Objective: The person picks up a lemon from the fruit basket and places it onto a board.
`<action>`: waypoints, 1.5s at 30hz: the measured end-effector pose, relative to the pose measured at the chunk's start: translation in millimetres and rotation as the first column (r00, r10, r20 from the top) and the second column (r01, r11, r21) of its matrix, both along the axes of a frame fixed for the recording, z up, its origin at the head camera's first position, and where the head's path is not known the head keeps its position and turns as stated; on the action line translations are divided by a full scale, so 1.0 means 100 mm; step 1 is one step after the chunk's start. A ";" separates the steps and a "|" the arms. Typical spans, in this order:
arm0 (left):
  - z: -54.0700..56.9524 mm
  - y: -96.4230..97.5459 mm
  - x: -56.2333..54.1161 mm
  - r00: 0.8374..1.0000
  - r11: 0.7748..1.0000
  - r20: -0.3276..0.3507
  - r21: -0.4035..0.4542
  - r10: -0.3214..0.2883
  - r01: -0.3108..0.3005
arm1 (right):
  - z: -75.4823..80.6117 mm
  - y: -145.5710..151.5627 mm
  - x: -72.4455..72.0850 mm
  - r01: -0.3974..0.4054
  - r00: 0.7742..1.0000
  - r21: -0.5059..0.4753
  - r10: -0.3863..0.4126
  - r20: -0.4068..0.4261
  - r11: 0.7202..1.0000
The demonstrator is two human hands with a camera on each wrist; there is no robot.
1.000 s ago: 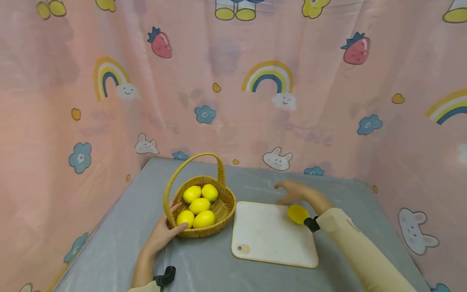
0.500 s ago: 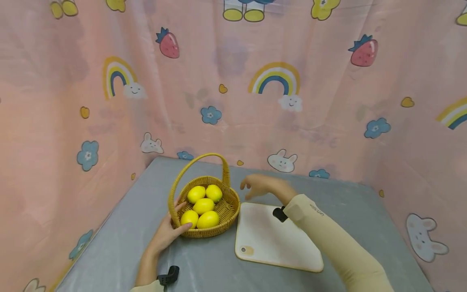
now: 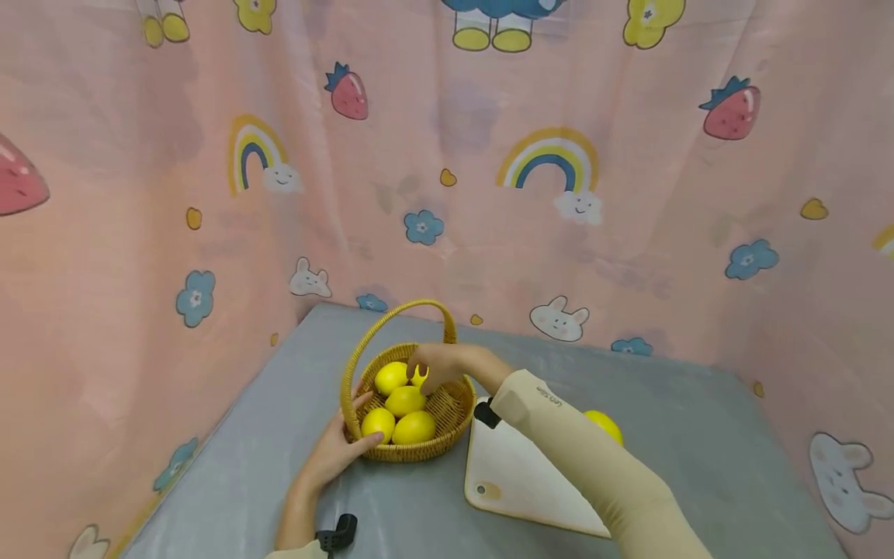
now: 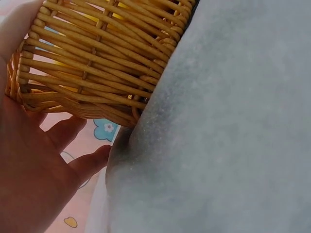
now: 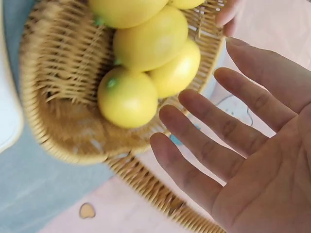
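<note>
A woven basket [image 3: 447, 405] with a tall handle holds several yellow lemons [image 3: 405, 401]. My right hand [image 3: 434, 365] hovers over the far lemons with its fingers spread and holds nothing. In the right wrist view the right hand's palm [image 5: 252, 160] faces a lemon [image 5: 127, 97] inside the basket [image 5: 48, 92]. My left hand [image 3: 342, 452] rests against the basket's near left side, fingers straight along the weave. The left wrist view shows that left hand [image 4: 34, 165] beside the basket wall [image 4: 97, 63]. One more lemon [image 3: 604, 425] lies on the white cutting board [image 3: 517, 481], partly hidden by my right sleeve.
The basket and board sit on a grey cloth-covered table [image 3: 705, 435]. A pink patterned curtain [image 3: 489, 194] closes off the back and both sides. A black wrist strap [image 3: 337, 532] shows near the table's front edge.
My right hand has swept left from over the cutting board to above the basket, leaving a lemon on the board. The left hand stays at the basket.
</note>
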State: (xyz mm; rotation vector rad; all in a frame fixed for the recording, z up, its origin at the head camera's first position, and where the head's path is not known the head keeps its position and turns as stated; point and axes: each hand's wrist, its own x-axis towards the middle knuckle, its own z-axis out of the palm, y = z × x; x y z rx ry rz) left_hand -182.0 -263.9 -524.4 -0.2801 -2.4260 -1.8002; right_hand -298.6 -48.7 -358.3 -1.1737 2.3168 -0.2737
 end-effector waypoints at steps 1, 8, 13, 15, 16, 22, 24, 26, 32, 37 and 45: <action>-0.01 0.02 0.00 1.000 1.000 0.003 0.005 -0.003 0.003 | -0.02 -0.03 0.00 0.002 1.000 0.009 -0.002 0.007 1.000; -0.07 0.14 0.04 0.999 0.999 0.032 0.031 -0.033 0.032 | -0.25 -0.16 0.03 -0.008 1.000 0.093 0.009 -0.020 0.996; -0.09 0.16 0.09 0.999 0.999 0.025 0.034 -0.035 0.034 | -0.43 -0.24 0.12 -0.002 0.999 0.124 0.008 -0.045 0.992; -0.09 0.16 0.11 0.999 0.999 0.025 0.040 -0.027 0.026 | -0.50 -0.26 0.16 0.008 0.999 0.142 -0.001 -0.051 0.990; -0.10 0.16 0.11 0.999 0.999 0.028 0.038 -0.023 0.022 | -0.55 -0.27 0.18 0.014 0.998 0.149 -0.006 -0.055 0.989; -0.11 0.15 0.12 0.999 0.999 0.048 0.033 -0.018 0.016 | -0.69 -0.29 0.24 0.052 0.995 0.188 -0.035 -0.097 0.981; -0.10 0.15 0.11 0.999 0.999 0.046 0.036 -0.012 0.011 | -0.69 -0.30 0.24 0.057 0.994 0.199 -0.037 -0.102 0.978; -0.10 0.14 0.10 0.999 0.999 0.043 0.047 -0.007 0.005 | -0.69 -0.30 0.23 0.056 0.994 0.206 -0.036 -0.100 0.977; -0.05 0.12 0.07 1.000 0.999 0.015 0.047 -0.005 0.004 | -0.68 -0.32 0.23 0.017 0.990 0.279 0.023 -0.140 0.960; -0.05 0.09 0.06 1.000 0.999 0.002 0.041 -0.002 0.002 | -0.71 -0.33 0.22 -0.037 0.978 0.293 0.095 -0.187 0.955; -0.06 0.05 0.03 1.000 0.999 -0.007 0.037 0.008 -0.008 | -0.68 -0.35 0.24 -0.046 0.956 0.238 0.112 -0.272 0.970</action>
